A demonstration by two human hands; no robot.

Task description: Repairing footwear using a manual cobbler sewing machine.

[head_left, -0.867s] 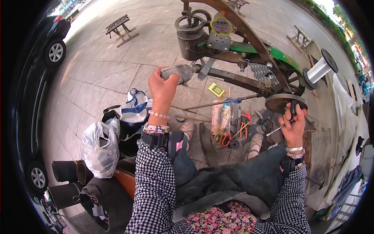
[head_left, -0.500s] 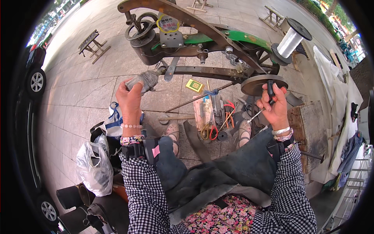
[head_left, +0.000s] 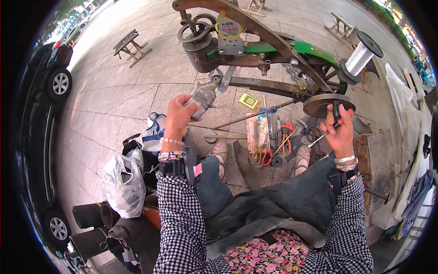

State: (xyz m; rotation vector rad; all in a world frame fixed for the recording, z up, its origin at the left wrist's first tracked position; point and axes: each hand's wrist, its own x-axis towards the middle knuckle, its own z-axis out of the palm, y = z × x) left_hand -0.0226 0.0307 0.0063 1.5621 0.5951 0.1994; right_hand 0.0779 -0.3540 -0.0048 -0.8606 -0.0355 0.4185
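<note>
One iron machine (head_left: pixel 246 60), the landmark, stands on the paving. Three small stools (head_left: pixel 132 43) sit beyond it. One disc wheel (head_left: pixel 317 108) is at its right end, with one upright black handle (head_left: pixel 336 109); one thread spool (head_left: pixel 360 58) sits above that wheel.

One grey bundle (head_left: pixel 204 97) is just beside the tip of the machine's lower arm; whether they touch, I cannot tell. The left hand (head_left: pixel 178 116) pinches it, fingers closed. The right hand (head_left: pixel 340 134) curls around the handle and also holds one screwdriver (head_left: pixel 319 139). One yellow card (head_left: pixel 249 101) lies below the machine.

The step seems to be lining up the bundle; the next move likely calls for a steady left hold and controlled wheel turning.
</note>
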